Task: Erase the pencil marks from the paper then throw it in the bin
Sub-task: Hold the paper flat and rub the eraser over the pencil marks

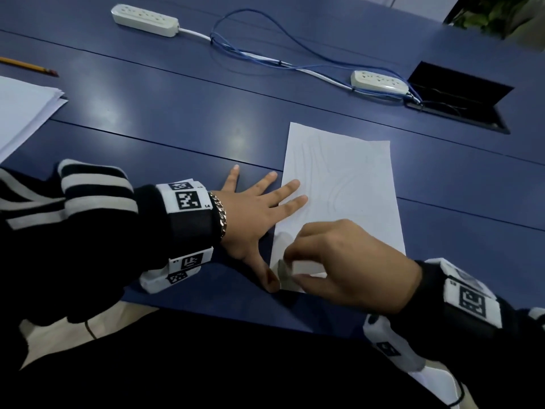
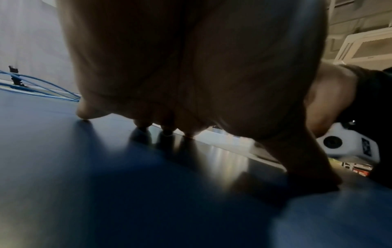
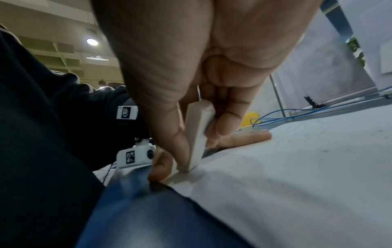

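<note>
The paper (image 1: 339, 196) lies flat on the blue tabletop (image 1: 177, 119), close to the near edge, faint curved pencil lines across it. At its near left corner the eraser (image 3: 198, 134), a white block, stands tilted with its lower end on the sheet. The right hand (image 1: 348, 264) pinches that eraser between thumb and curled fingers. The left hand (image 1: 253, 208) is spread flat, fingers straight, two fingertips resting on the paper's left edge and the thumb beside the near corner, holding nothing. Far left sits a stack of white sheets (image 1: 20, 113) with a pencil (image 1: 28, 66) beyond it. Two power strips (image 1: 144, 19) and blue cables (image 1: 259, 54) lie across the back.
</note>
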Tool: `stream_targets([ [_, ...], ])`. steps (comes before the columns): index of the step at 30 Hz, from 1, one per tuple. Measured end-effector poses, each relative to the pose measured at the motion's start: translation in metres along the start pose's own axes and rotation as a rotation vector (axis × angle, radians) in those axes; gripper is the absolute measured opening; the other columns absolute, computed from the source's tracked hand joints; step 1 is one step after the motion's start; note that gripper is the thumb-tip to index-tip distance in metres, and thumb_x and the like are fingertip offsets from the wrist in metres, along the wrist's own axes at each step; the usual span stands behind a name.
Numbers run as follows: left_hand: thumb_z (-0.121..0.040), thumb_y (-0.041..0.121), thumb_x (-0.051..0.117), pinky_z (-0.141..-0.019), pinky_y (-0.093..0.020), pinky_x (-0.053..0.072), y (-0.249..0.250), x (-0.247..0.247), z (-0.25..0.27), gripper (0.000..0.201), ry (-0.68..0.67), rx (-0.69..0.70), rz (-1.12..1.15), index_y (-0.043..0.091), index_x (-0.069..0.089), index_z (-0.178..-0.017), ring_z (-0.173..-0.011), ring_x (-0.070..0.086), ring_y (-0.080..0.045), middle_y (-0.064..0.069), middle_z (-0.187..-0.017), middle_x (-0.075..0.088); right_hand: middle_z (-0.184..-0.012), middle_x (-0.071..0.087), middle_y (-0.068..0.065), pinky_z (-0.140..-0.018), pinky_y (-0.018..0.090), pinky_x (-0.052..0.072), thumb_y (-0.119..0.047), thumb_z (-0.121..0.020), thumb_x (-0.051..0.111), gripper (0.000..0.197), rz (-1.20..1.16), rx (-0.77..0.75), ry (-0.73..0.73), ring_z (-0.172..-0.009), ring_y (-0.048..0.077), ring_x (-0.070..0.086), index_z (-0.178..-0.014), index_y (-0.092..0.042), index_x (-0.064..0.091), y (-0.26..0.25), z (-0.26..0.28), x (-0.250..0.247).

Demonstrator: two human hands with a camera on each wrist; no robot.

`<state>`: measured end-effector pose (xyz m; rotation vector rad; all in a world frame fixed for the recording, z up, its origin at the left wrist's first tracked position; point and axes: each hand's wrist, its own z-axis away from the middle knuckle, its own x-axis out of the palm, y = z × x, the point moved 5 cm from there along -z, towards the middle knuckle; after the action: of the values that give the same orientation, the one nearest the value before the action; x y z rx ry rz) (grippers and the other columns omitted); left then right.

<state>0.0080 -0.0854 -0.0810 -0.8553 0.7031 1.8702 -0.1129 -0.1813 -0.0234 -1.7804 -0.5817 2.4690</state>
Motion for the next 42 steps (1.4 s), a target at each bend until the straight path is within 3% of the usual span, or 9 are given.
stream_targets([
  [5,-0.043,0.107,0.059,-0.109,-0.086,-0.015,0.001,-0.001,0.0,0.161,0.003,-0.003,0.001,0.043,-0.039,-0.154,-0.153,-0.04,-0.025,0.02,-0.159,-0.049,-0.085,0.064,-0.01,-0.068,0.03,0.044,-0.043,-0.085,0.07,0.019,0.051,0.077,0.213,-0.079,0.019,0.063,-0.098,-0.029,0.068,0.022,-0.016,-0.023],
  [11,-0.048,0.105,0.06,-0.11,-0.086,-0.013,0.003,-0.003,0.0,0.159,-0.017,-0.03,-0.031,0.041,-0.041,-0.153,-0.153,-0.039,-0.027,0.017,-0.16,-0.049,-0.09,0.061,-0.008,-0.074,0.036,0.051,-0.047,-0.089,0.055,0.021,0.049,-0.013,-0.029,-0.083,0.017,0.061,-0.096,-0.032,0.068,0.0,-0.002,0.001],
  [15,-0.045,0.107,0.058,-0.109,-0.086,-0.013,0.002,-0.002,0.0,0.161,-0.018,-0.028,-0.034,0.041,-0.042,-0.152,-0.153,-0.039,-0.027,0.017,-0.159,-0.05,-0.086,0.062,-0.006,-0.073,0.04,0.052,-0.054,-0.086,0.051,0.032,0.109,0.102,0.154,-0.082,0.02,0.061,-0.09,-0.027,0.067,0.023,-0.011,-0.015],
  [19,-0.049,0.106,0.058,-0.11,-0.085,-0.014,0.002,-0.003,-0.001,0.158,-0.024,-0.039,-0.046,0.04,-0.041,-0.153,-0.153,-0.039,-0.027,0.016,-0.159,-0.05,-0.092,0.061,-0.006,-0.073,0.037,0.053,-0.039,-0.088,0.06,0.017,0.045,0.027,0.065,-0.083,0.019,0.062,-0.098,-0.028,0.068,-0.009,0.01,0.008],
  [28,-0.047,0.107,0.057,-0.111,-0.083,-0.017,0.003,-0.004,-0.001,0.159,-0.043,-0.032,-0.057,0.04,-0.042,-0.152,-0.152,-0.041,-0.026,0.016,-0.158,-0.051,-0.095,0.061,-0.005,-0.072,0.036,0.053,-0.039,-0.085,0.056,0.021,0.053,0.117,0.095,-0.083,0.018,0.061,-0.098,-0.025,0.066,-0.011,0.024,0.015],
  [34,-0.053,0.104,0.059,-0.116,-0.074,-0.021,0.002,-0.004,0.005,0.156,-0.001,0.002,-0.027,0.039,-0.037,-0.156,-0.152,-0.04,-0.025,0.015,-0.161,-0.047,-0.094,0.061,-0.014,-0.071,0.034,0.054,-0.043,-0.08,0.058,0.023,0.014,0.353,0.244,-0.083,0.012,0.063,-0.099,-0.032,0.066,0.03,0.055,0.001],
  [37,-0.058,0.1,0.063,-0.124,-0.065,-0.016,0.005,-0.007,0.009,0.151,0.045,0.05,0.009,0.037,-0.026,-0.162,-0.157,-0.032,-0.026,0.01,-0.169,-0.035,-0.096,0.062,-0.017,-0.072,0.032,0.054,-0.046,-0.079,0.055,0.027,-0.017,0.394,0.25,-0.085,0.009,0.063,-0.1,-0.034,0.065,0.031,0.065,0.004],
  [40,-0.061,0.093,0.072,-0.129,-0.043,0.015,0.008,-0.02,0.01,0.144,0.198,0.097,0.117,0.035,-0.005,-0.168,-0.157,0.004,-0.024,0.003,-0.167,0.006,-0.098,0.062,-0.019,-0.075,0.03,0.054,-0.049,-0.079,0.052,0.032,-0.04,0.405,0.205,-0.087,0.006,0.062,-0.105,-0.034,0.065,0.031,0.067,0.006],
  [42,-0.06,0.093,0.072,-0.129,-0.04,0.014,0.008,-0.021,0.009,0.146,0.238,0.102,0.09,0.031,-0.004,-0.168,-0.156,0.005,-0.023,0.003,-0.168,0.005,-0.1,0.062,-0.019,-0.08,0.03,0.054,-0.048,-0.081,0.056,0.033,-0.039,0.394,0.159,-0.092,0.006,0.061,-0.11,-0.034,0.065,0.03,0.065,0.005],
])
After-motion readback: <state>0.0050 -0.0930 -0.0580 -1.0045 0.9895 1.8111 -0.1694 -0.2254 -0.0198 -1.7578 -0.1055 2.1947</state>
